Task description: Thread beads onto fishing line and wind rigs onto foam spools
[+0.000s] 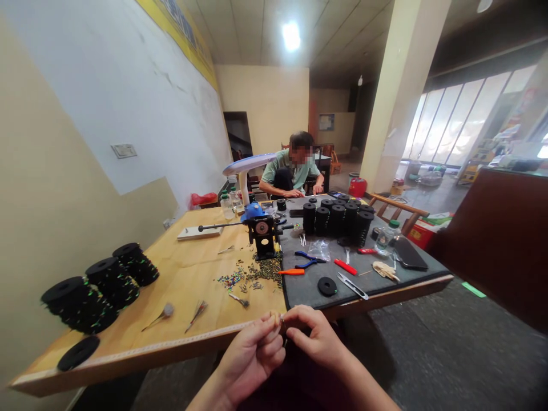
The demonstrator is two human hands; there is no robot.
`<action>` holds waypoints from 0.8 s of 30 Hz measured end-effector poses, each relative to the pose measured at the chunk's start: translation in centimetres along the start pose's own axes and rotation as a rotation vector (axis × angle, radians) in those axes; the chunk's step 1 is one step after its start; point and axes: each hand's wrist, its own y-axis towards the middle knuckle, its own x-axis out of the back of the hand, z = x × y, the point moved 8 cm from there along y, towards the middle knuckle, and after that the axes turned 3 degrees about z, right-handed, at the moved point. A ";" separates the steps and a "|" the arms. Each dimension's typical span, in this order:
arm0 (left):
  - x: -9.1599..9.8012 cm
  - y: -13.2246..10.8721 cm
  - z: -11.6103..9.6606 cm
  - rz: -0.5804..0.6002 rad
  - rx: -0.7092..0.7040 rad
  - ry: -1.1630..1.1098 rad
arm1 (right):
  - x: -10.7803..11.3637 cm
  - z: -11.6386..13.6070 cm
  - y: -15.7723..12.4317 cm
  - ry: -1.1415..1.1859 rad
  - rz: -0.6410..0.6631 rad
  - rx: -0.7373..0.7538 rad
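Note:
My left hand is closed in a pinch just in front of the table's near edge, its fingers curled. Close against its fingertips, my right hand pinches at the same spot with thumb and bent forefinger. Whatever lies between them is too small to make out. Beyond the hands, a small dark-tipped piece with a pale stem lies on the wood. Behind it are a pile of small brass-coloured pieces and a scatter of coloured beads. A black hand-cranked device stands behind the pile.
Black foam spools stand at the left; more spools crowd the grey mat. Blue-handled pliers, an orange-handled tool, thread snips, a foam disc and a bottle lie about. A person sits across the table.

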 end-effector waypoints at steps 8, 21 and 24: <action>0.4 -0.1 -0.2 -0.016 -0.012 -0.026 | -0.6 0.2 0.7 0.060 -0.028 -0.055; 0.7 -0.2 -0.7 -0.002 -0.053 -0.033 | -1.6 -1.2 -0.5 0.214 -0.011 -0.093; 0.5 -0.2 -0.7 0.006 -0.056 -0.025 | -1.6 -1.8 -0.8 0.196 -0.011 -0.102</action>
